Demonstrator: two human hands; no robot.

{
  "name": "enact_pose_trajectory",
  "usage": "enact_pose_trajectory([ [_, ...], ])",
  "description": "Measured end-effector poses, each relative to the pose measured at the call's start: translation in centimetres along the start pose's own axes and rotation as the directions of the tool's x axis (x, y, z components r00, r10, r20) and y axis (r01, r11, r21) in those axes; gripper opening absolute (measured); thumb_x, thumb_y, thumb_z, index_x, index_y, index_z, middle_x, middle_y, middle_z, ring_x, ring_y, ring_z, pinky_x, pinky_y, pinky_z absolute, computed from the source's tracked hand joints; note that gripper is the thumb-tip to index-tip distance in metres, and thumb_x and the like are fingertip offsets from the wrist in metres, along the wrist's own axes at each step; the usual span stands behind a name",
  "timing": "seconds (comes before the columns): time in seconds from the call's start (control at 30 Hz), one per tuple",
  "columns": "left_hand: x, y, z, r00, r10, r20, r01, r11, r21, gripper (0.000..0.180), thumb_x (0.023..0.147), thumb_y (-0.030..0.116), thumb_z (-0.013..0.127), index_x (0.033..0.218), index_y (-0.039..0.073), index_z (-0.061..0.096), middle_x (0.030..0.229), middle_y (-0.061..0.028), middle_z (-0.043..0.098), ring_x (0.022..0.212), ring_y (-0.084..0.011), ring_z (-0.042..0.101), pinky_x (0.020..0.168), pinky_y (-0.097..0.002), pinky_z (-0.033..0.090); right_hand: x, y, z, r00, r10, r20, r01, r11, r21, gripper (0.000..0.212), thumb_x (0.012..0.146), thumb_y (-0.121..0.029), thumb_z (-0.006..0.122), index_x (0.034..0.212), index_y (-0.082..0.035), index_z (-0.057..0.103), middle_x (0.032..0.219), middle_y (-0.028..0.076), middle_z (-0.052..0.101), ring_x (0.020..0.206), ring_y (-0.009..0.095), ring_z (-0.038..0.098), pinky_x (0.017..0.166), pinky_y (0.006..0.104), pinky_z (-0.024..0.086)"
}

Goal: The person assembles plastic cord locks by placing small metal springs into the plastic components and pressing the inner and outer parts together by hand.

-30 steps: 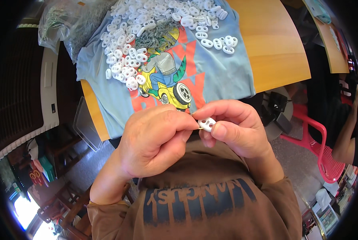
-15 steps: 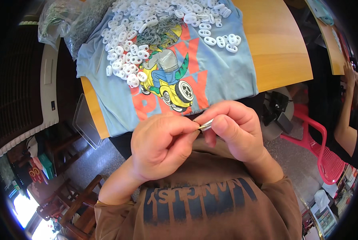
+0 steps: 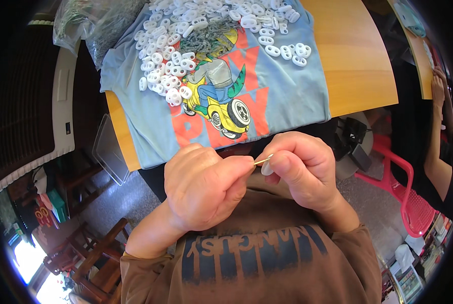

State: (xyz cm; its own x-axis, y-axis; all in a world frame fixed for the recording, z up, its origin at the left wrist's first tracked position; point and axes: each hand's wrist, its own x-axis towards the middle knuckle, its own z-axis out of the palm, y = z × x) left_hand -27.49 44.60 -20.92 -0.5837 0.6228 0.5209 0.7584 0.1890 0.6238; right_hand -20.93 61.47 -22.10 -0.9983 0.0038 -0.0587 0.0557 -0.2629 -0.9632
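Note:
My left hand is closed, its thumb and forefinger pinching a thin yellowish stick. Facing it, my right hand grips a small white plastic piece between thumb and fingers. The stick's far end reaches this piece; whether it sits inside a hole is hidden by my fingers. Both hands are held just off the table's near edge, in front of my brown shirt. Beyond them, many white oval two-hole cord locks lie heaped on a blue T-shirt. Amid them is a pile of small grey springs.
The blue T-shirt covers much of a wooden table. A clear plastic bag of grey bits lies at the far left. To the right stands a pink chair, near another person's arm. A wooden chair is at lower left.
The white piece has turned in my right fingers, showing its flat side, and more of the stick is visible. My right hand has tilted slightly. The whole view has shifted a little.

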Motion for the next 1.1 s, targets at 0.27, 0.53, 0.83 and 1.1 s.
enact_pose_trajectory([
  [0.27, 0.0, -0.4, 0.1, 1.0, -0.009, 0.021, 0.008, 0.999, 0.035, 0.027, 0.071, -0.005, 0.067, 0.096, 0.001, 0.058, 0.059, -0.0037, 0.05, 0.044, -0.0172, 0.041, 0.042, -0.0288, 0.031, 0.4, 0.2, 0.1, 1.0, -0.005, 0.005, 0.005, 0.998, 0.056, 0.017, 0.09, -0.013, 0.054, 0.086, 0.002, 0.06, 0.076, 0.004, 0.058, 0.064, 0.008, 0.053, 0.057, 0.0218, 0.043],
  [0.53, 0.1, -1.5, -0.1, 0.989, -0.005, 0.151, 0.007, 1.0, -0.01, 0.032, 0.068, -0.004, 0.066, 0.099, 0.0, 0.062, 0.08, -0.0089, 0.065, 0.054, -0.0186, 0.052, 0.048, -0.029, 0.038, 0.3, -0.1, 0.0, 0.997, 0.08, -0.009, -0.08, 0.997, 0.0, 0.016, 0.089, -0.013, 0.055, 0.086, 0.002, 0.06, 0.076, 0.005, 0.059, 0.065, 0.01, 0.054, 0.058, 0.0235, 0.043],
  [0.83, -0.6, -1.9, 0.8, 0.997, -0.064, 0.041, 0.07, 0.985, -0.158, 0.035, 0.063, -0.002, 0.066, 0.098, 0.005, 0.066, 0.066, -0.0029, 0.059, 0.052, -0.0172, 0.052, 0.046, -0.028, 0.037, 0.4, 0.2, -0.4, 1.0, -0.006, 0.026, 0.011, 0.982, -0.19, 0.015, 0.087, -0.014, 0.058, 0.083, 0.0, 0.06, 0.07, 0.007, 0.059, 0.062, 0.015, 0.055, 0.056, 0.0261, 0.043],
  [1.1, -0.2, -1.9, -0.4, 0.991, 0.015, 0.132, 0.011, 0.981, -0.193, 0.034, 0.062, -0.001, 0.066, 0.095, 0.003, 0.065, 0.062, -0.0035, 0.057, 0.05, -0.017, 0.053, 0.044, -0.0281, 0.037, 0.4, -0.7, -0.7, 0.989, 0.053, 0.139, -0.024, 0.978, -0.206, 0.018, 0.088, -0.016, 0.056, 0.08, 0.001, 0.059, 0.066, 0.005, 0.055, 0.056, 0.013, 0.05, 0.053, 0.0255, 0.041],
])
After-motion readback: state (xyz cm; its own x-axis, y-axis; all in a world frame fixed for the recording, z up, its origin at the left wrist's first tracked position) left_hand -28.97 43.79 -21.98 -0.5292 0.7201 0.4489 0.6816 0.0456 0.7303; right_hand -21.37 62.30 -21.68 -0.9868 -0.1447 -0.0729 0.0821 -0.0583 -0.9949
